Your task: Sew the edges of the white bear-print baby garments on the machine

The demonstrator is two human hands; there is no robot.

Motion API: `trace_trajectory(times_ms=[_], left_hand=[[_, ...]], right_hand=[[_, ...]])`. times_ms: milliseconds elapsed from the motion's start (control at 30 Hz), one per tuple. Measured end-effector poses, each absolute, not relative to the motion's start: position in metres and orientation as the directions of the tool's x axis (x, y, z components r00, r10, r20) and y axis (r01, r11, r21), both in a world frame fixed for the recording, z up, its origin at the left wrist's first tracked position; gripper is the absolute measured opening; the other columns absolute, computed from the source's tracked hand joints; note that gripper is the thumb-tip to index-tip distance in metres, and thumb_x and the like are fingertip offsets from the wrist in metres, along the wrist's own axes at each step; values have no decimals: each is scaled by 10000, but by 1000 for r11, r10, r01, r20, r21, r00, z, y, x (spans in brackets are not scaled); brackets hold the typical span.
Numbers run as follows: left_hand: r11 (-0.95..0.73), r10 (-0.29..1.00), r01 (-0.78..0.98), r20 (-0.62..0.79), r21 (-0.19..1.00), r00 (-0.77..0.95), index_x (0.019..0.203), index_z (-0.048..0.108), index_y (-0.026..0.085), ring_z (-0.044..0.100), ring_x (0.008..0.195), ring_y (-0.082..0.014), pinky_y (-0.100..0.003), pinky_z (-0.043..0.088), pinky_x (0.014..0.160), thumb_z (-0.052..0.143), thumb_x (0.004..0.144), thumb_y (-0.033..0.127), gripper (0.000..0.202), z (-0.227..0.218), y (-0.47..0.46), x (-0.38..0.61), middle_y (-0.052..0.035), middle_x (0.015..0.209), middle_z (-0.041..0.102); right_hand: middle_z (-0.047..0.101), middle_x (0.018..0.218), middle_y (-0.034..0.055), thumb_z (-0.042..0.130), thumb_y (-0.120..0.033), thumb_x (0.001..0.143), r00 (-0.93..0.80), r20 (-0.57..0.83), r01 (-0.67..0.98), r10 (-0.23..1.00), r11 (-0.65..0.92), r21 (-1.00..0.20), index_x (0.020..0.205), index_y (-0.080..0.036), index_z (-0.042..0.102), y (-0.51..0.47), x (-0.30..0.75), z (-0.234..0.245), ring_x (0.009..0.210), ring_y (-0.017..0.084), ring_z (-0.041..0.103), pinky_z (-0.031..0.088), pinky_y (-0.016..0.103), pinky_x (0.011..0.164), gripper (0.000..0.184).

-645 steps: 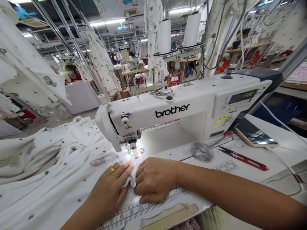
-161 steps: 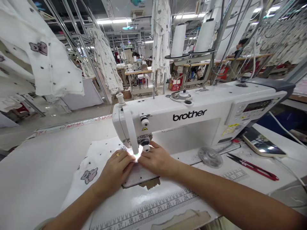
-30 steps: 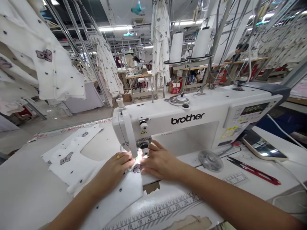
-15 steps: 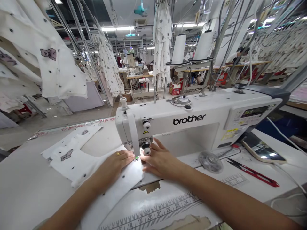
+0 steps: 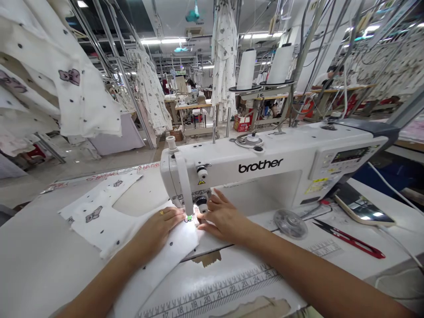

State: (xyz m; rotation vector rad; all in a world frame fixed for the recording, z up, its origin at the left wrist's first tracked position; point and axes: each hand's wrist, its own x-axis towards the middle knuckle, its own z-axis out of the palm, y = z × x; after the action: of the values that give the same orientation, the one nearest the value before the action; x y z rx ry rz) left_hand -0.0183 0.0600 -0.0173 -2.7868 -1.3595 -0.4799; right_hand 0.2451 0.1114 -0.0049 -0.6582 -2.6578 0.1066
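A wide garment workshop fills the background, with printed white garments (image 5: pixel 76 88) hanging from overhead rails at ten o'clock and more work tables far off at twelve. Nearer, a white surface (image 5: pixel 39 265) runs across the lower half, a printed ruler strip (image 5: pixel 212 296) along its near edge at six o'clock. On it stands a white Brother sewing machine (image 5: pixel 265 168), its head at the centre and its control panel at two o'clock, with two white thread cones (image 5: pixel 265 66) on a stand behind at one o'clock. A white fabric piece (image 5: pixel 109 221) with small dark prints lies flat from nine o'clock in to the needle. The left hand (image 5: pixel 159 227), a ring on one finger, lies flat with fingers spread on the fabric piece just left of the presser foot (image 5: pixel 189 217). The right hand (image 5: pixel 223 218) rests just right of the foot, fingers loosely curled, fingertips on the cloth edge. At three o'clock lie a phone (image 5: pixel 361 210), red thread snips (image 5: pixel 351 240) and a clear disc (image 5: pixel 287 218).
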Motion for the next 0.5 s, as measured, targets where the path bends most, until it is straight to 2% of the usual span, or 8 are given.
trace_trajectory(times_ms=[133,267,400,500], left_hand=[[-606,781,784,291,137,553,1264,592,245,581,1183,-204,-377,498,1008,408,922,64,429,-13,57,-18,-42,1283,645],[-540,820,836,286,100,496,1254,610,267,593,1178,-181,-342,509,998,396,939,115,410,-15,57,-28,-26,1275,649],[-333,888,942,352,44,297,1195,654,169,632,1116,-253,-452,540,932,360,942,135,389,-21,45,-44,-112,1226,671],[-227,913,973,355,38,199,1219,645,177,648,1085,-281,-483,551,892,399,952,196,364,-17,21,-53,-115,1227,674]], right_hand=[[604,980,46,575,-440,954,-809,354,435,469,883,-176,985,-224,702,111,244,-2,1081,210,501,158,466,1174,253],[619,971,47,560,-421,965,-807,383,406,450,893,-193,990,-225,693,110,244,-2,1071,212,509,168,472,1167,238],[650,1007,26,546,-387,978,-839,387,316,383,921,-227,1033,-223,666,105,242,-1,1100,200,499,166,451,1161,211],[650,1073,29,519,-374,993,-879,367,225,304,944,-243,1119,-219,636,96,238,2,1119,184,498,206,419,1140,232]])
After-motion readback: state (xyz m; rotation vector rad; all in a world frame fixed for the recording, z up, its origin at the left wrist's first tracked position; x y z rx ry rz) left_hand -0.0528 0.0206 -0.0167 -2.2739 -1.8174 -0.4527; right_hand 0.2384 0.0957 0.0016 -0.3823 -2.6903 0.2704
